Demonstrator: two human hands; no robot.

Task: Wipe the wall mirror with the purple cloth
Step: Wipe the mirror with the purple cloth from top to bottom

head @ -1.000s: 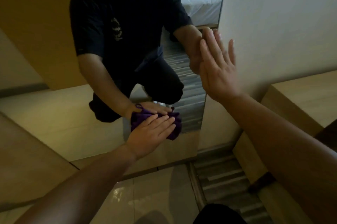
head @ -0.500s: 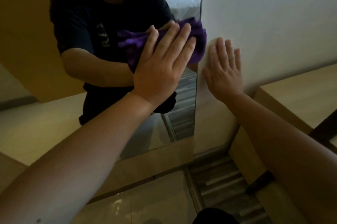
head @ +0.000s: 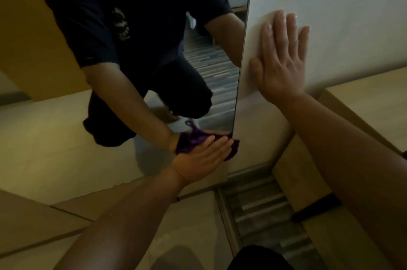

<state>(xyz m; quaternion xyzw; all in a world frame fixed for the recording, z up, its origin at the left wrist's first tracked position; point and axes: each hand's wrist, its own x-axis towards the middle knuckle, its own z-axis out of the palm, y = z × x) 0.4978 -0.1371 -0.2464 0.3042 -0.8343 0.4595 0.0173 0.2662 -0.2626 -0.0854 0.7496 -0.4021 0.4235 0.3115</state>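
Observation:
The wall mirror [head: 55,133] fills the left and centre of the view and reaches almost to the floor. It reflects a crouching person in dark clothes. My left hand [head: 201,157] presses the purple cloth [head: 232,152] flat against the mirror's lower right corner, fingers stretched over it. Most of the cloth is hidden under my palm. My right hand [head: 280,60] lies flat on the white wall just right of the mirror's edge, fingers spread and holding nothing.
A light wooden cabinet or bench [head: 370,104] stands against the wall at the right, under my right forearm. Striped carpet [head: 264,214] and pale floor tiles [head: 187,225] lie below the mirror. A bed shows in the reflection.
My left hand has swept the cloth from the mirror's upper right edge down to its lower right corner. My right hand has stayed flat on the wall.

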